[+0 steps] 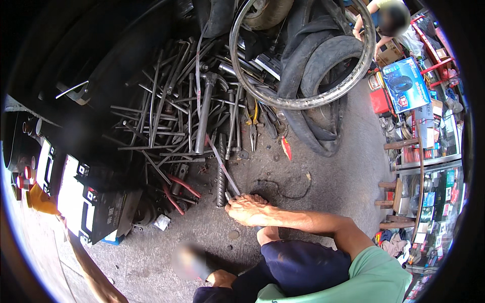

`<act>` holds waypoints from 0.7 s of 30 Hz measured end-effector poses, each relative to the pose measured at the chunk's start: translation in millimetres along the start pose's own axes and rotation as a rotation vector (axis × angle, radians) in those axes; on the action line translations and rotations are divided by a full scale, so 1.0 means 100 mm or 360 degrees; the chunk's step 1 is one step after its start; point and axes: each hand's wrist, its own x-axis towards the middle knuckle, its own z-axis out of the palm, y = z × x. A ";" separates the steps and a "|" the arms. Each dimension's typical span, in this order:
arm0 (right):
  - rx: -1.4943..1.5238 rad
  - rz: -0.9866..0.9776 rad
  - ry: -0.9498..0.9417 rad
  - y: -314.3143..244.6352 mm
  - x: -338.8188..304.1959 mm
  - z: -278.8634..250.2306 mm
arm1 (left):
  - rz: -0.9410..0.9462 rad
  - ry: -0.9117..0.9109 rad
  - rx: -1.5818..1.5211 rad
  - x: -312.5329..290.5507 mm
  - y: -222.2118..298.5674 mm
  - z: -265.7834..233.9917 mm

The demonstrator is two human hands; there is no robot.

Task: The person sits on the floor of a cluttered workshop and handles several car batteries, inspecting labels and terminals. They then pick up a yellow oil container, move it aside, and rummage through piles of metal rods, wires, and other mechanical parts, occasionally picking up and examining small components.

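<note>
My right hand [247,209] is at the centre, low over the floor in front of my bent knee. Its fingers are curled round the lower end of a thin pale hose [222,164], which runs up into the tool pile. A ribbed steel bar [221,171] lies just left of that hand. At the far left, my left arm [93,272] reaches up beside the car-type batteries [73,197]. It ends at a bright yellow-orange object [43,199]; glare hides the fingers and any grip.
Wrenches and bars lie heaped around a hammer [203,113]. Nearby are pliers [253,131] and red-handled cutters [174,192]. A wheel rim [298,106] rests over inner tubes [290,81]. Another person [381,20] is at the top right, above a blue box [405,85] and display cases [434,202].
</note>
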 end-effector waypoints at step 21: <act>0.0491 0.1410 0.1386 2.47 -0.55 0.13 | -0.0691 -0.0336 -0.0001 -3.59 0.40 0.37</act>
